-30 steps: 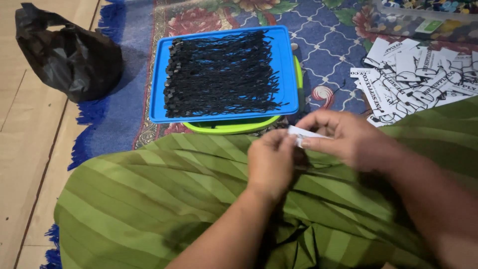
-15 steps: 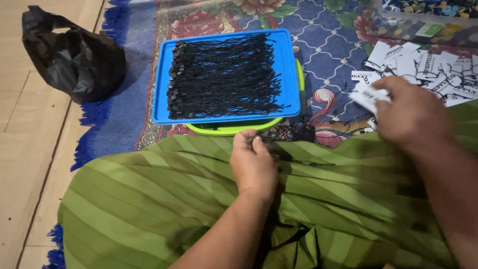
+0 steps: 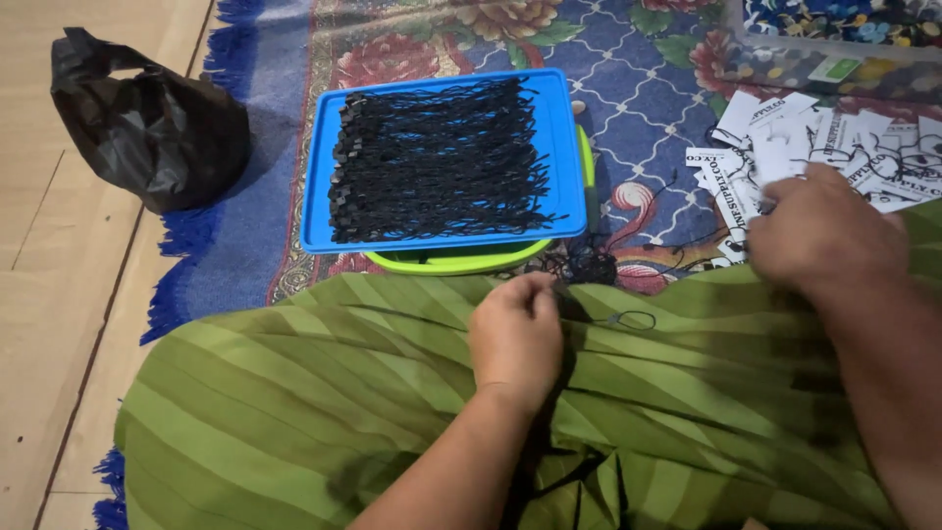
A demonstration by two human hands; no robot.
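A green striped cloth [image 3: 324, 393] is covering the person's lap, and beyond it a blue tray [image 3: 564, 147] is holding black cords [image 3: 437, 162] lying left to right. The right hand [image 3: 824, 236] is reaching ahead onto the white paper tags [image 3: 834, 137], its grip hidden. The left hand [image 3: 515, 334], nearer the lap, is pinching a thin black cord loop [image 3: 628, 319] trailing rightward.

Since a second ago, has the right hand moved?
Yes. The right hand went right, away from the blue tray, onto the white paper tags.
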